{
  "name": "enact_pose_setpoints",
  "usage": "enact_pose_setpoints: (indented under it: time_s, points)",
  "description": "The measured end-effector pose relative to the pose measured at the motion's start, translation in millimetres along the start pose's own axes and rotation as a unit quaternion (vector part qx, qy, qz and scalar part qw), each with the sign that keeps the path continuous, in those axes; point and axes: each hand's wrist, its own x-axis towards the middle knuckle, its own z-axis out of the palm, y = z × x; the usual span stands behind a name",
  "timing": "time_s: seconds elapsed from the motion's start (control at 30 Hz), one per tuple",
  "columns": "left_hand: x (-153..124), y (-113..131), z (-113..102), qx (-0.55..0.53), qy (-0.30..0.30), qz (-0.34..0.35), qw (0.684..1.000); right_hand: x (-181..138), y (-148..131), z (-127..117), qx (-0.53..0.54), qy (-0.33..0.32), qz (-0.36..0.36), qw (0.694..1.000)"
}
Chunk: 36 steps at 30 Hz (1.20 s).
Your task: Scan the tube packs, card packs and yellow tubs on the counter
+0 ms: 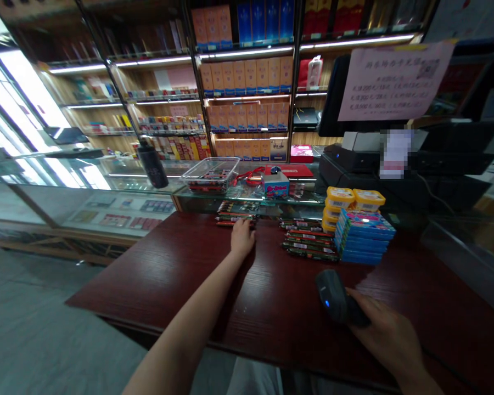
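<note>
My left hand (242, 237) reaches forward across the dark red counter (181, 274), its fingers on a small stack of thin green and red packs (234, 215) at the counter's far edge. The fingertips are hidden by the hand, so I cannot see whether they grip a pack. My right hand (389, 334) is closed around the handle of a black barcode scanner (335, 296) with a blue light, held low at the near right. Between the hands lies another pile of green and red packs (310, 241).
A stack of blue boxes (364, 236) and yellow tubs (354, 198) stand right of the packs. A glass display case (119, 203) carries a clear tray (209, 174), a dark bottle (153, 164) and a till (395, 164). Shelves of boxed goods (247, 99) fill the back wall.
</note>
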Motion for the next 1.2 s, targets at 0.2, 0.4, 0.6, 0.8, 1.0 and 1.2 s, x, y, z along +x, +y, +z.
enact_pose_setpoints:
  time_s: [0.2,0.4,0.6,0.8,1.0,1.2]
  points:
    - [36,-54,-28,0.154,-0.020,-0.053,0.986,0,4,5,0.001,0.009,-0.002,1.000]
    - [41,-65,-37,0.228,-0.064,-0.053,0.970,2,9,8,-0.012,0.013,-0.023,1.000]
    - [37,-60,-46,0.217,-0.052,-0.079,0.972,4,12,7,-0.020,0.014,-0.053,0.998]
    - [17,-35,-36,0.092,0.007,-0.028,0.995,4,4,5,0.001,0.001,0.004,1.000]
    - [-28,8,-18,-0.105,-0.013,-0.004,0.994,5,-3,1,0.022,-0.007,0.028,0.999]
    - [-58,23,-5,-0.139,-0.061,-0.015,0.988,22,-16,-15,0.072,-0.056,0.105,0.990]
